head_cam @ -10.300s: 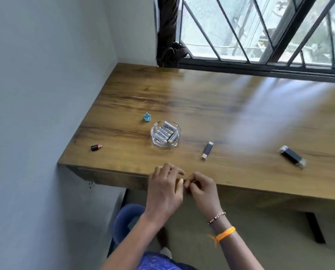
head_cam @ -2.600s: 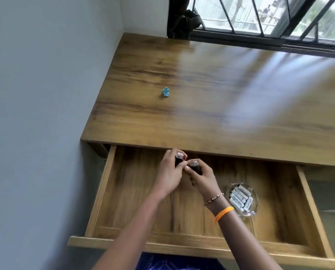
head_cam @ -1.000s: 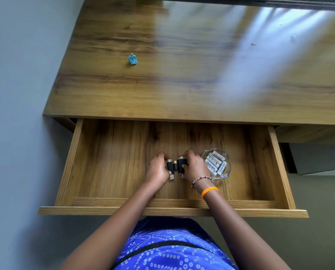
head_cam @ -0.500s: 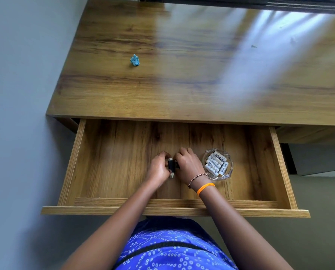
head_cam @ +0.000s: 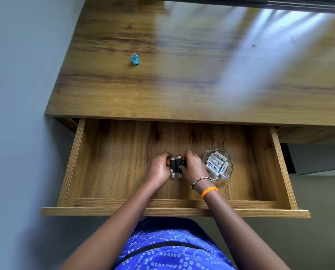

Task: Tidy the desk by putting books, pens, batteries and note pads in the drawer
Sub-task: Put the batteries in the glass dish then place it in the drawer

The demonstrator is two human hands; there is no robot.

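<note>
While both my hands are down in the open drawer [head_cam: 112, 203], my left hand [head_cam: 159, 169] and my right hand [head_cam: 192, 168] curl their fingers around a little row of black batteries [head_cam: 176, 166] lying side by side on the drawer floor, squeezed between them. Just to the right of my right hand sits a glass dish [head_cam: 228, 173] full of white batteries [head_cam: 216, 164]. My fingers cover part of the black ones, so I cannot count them, and a small blue crumpled thing [head_cam: 135, 59] on the desk [head_cam: 182, 84] is too tiny to make out.
</note>
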